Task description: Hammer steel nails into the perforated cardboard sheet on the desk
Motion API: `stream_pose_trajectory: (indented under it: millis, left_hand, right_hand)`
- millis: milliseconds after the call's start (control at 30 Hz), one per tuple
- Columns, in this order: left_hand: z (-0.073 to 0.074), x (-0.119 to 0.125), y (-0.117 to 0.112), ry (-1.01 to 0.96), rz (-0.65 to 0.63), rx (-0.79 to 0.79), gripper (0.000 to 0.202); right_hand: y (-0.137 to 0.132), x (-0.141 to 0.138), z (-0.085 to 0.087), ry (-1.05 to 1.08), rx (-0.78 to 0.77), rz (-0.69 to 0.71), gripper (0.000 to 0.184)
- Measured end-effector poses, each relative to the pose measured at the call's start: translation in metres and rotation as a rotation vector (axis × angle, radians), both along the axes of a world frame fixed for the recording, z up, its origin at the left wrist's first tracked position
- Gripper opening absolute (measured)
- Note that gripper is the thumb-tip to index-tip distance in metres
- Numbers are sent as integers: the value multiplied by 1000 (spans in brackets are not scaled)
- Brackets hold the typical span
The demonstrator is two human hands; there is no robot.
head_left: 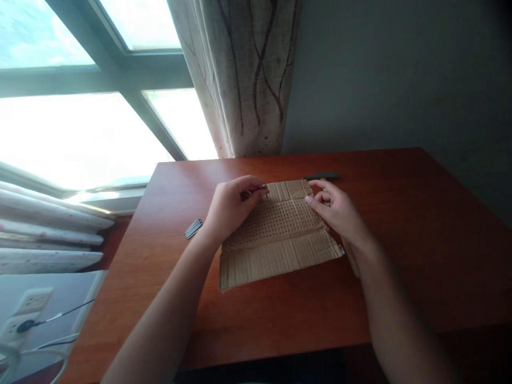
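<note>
A folded sheet of brown cardboard (280, 256), its middle panel dotted with rows of small holes, lies in front of me on the table. Over its far left part, my left hand (236, 205) is closed in a pinch on a small, thin, nail-like metal piece (264, 187), mostly hidden by the fingers. My right hand (334, 205) grips the cardboard's right edge, index finger at the far corner and thumb lower down. Left of my left wrist lies a small bundle of thin metal nails (193, 228).
Behind the cardboard lies a dark flat object (322, 175). A wooden bar like a handle (351, 258) shows beside my right wrist; whether they join is hidden. The reddish-brown table (408, 240) meets a wall, a curtain (248, 80) and a bright window. A socket (34, 301) with cables is lower left.
</note>
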State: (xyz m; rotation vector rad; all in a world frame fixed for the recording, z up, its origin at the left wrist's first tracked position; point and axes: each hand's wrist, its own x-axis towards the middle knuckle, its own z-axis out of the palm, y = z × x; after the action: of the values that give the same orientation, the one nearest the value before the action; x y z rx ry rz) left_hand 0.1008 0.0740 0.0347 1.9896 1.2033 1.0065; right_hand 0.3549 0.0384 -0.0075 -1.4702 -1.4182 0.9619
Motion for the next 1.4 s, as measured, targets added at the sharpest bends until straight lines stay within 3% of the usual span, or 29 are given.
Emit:
stream_pose_trajectory:
  millis: [600,967,1400]
  left_hand:
    - [0,0,1,31,-7,14,12]
    - [7,3,-2,197,38,91,12]
    - [0,6,-3,195,101,105,10]
  right_hand:
    - [0,1,1,-42,2,4,46]
    - [-1,-1,4,-62,18,-2,47]
    - [-1,-1,5,-83,28,8,46]
